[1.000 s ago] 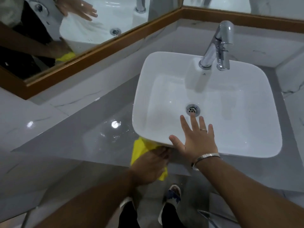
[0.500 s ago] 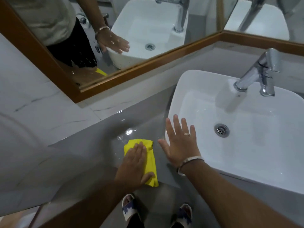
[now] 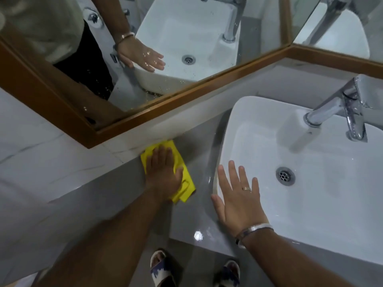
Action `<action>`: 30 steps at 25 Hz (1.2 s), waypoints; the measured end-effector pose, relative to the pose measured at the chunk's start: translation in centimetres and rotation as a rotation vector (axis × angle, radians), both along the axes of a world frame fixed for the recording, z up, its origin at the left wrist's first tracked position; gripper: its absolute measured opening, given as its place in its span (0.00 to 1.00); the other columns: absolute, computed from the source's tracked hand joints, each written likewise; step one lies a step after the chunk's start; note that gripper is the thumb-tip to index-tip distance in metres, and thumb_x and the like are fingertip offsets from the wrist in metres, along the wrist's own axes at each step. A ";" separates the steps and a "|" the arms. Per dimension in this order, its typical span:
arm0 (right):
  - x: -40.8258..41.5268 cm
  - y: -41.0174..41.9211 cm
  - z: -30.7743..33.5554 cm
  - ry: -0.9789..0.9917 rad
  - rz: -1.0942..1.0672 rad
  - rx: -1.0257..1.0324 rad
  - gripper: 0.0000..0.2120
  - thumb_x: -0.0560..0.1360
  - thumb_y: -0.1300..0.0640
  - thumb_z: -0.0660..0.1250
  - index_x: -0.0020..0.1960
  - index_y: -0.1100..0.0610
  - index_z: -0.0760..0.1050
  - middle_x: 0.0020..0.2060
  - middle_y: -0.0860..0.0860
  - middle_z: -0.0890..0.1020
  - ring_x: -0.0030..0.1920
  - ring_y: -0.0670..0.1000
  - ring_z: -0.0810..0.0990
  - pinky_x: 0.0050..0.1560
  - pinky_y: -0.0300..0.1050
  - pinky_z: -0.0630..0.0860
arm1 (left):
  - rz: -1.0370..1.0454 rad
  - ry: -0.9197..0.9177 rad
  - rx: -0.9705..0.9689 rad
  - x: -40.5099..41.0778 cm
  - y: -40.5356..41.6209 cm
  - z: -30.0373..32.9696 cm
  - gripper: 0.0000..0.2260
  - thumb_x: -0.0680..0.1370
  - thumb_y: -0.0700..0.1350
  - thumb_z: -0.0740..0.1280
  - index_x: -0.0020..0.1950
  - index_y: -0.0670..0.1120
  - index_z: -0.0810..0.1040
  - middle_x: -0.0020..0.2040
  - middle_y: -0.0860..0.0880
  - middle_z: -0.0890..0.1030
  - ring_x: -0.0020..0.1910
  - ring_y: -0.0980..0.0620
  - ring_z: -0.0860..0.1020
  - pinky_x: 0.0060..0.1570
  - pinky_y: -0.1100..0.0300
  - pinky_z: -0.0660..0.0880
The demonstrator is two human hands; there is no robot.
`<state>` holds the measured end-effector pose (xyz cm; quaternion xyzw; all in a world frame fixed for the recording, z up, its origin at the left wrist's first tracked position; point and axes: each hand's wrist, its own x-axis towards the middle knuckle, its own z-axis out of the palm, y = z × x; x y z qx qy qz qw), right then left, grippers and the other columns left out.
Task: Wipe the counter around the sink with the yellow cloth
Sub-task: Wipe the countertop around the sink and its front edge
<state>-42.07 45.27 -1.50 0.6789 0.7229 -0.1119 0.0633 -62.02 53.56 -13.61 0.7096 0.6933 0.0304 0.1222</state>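
The yellow cloth (image 3: 186, 179) lies flat on the grey counter (image 3: 199, 141), left of the white sink (image 3: 310, 204), with its far end against the back wall. My left hand (image 3: 162, 172) presses flat on the cloth with the fingers stretched toward the wall. My right hand (image 3: 238, 195) rests palm down, fingers spread, on the sink's left rim and holds nothing. It wears a ring and a metal bracelet.
A chrome tap (image 3: 342, 112) stands at the back of the sink, a drain (image 3: 285, 176) in its bowl. A wood-framed mirror (image 3: 145, 112) runs along the wall just above the counter. The counter's front edge is near my sandalled feet (image 3: 161, 268).
My left hand has slid the cloth from the sink's front corner, across the counter to the back wall. My right hand shifted from the front rim to the sink's left rim.
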 end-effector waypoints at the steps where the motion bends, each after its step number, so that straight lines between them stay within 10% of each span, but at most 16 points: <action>1: -0.1 0.1 0.3 0.004 -0.003 -0.018 0.32 0.76 0.38 0.44 0.76 0.50 0.47 0.77 0.56 0.56 0.75 0.63 0.57 0.68 0.69 0.61 | -0.055 -0.031 0.021 0.8 -2.2 0.2 0.33 0.78 0.57 0.58 0.77 0.38 0.60 0.77 0.35 0.60 0.76 0.34 0.59 0.74 0.41 0.51; 6: -0.2 0.5 0.6 -0.019 -0.011 -0.060 0.31 0.77 0.39 0.42 0.75 0.51 0.54 0.75 0.57 0.61 0.73 0.63 0.62 0.65 0.70 0.66 | -0.628 -0.087 0.028 8.0 0.6 -0.4 0.32 0.77 0.56 0.56 0.78 0.44 0.59 0.79 0.39 0.58 0.77 0.35 0.56 0.75 0.40 0.53; 12: -0.2 0.3 0.6 0.006 0.005 -0.084 0.35 0.75 0.36 0.33 0.76 0.51 0.51 0.76 0.56 0.57 0.74 0.63 0.59 0.67 0.69 0.63 | 0.060 -0.093 -0.031 3.6 -4.1 -0.7 0.33 0.76 0.59 0.58 0.77 0.45 0.61 0.77 0.39 0.62 0.75 0.37 0.61 0.73 0.41 0.57; 18: -0.4 0.3 1.0 0.003 0.005 -0.089 0.36 0.76 0.38 0.33 0.75 0.55 0.58 0.74 0.57 0.63 0.71 0.64 0.65 0.63 0.70 0.68 | -0.659 -0.009 0.059 5.3 3.4 0.1 0.29 0.78 0.57 0.59 0.76 0.46 0.63 0.77 0.41 0.63 0.76 0.38 0.61 0.72 0.42 0.60; 24: -0.4 0.3 0.2 0.035 0.016 -0.026 0.34 0.76 0.38 0.40 0.75 0.57 0.56 0.73 0.59 0.64 0.70 0.65 0.66 0.62 0.71 0.67 | -0.158 -0.104 -0.057 6.9 4.8 -0.5 0.32 0.77 0.59 0.59 0.78 0.48 0.58 0.80 0.44 0.56 0.79 0.42 0.53 0.76 0.44 0.48; 30: -0.5 0.1 0.5 0.090 -0.010 -0.077 0.34 0.74 0.40 0.43 0.76 0.55 0.51 0.75 0.59 0.60 0.73 0.65 0.62 0.65 0.71 0.64 | 0.169 -0.016 0.001 -15.0 -8.3 -0.1 0.31 0.76 0.57 0.57 0.74 0.41 0.68 0.73 0.38 0.69 0.72 0.36 0.67 0.70 0.41 0.62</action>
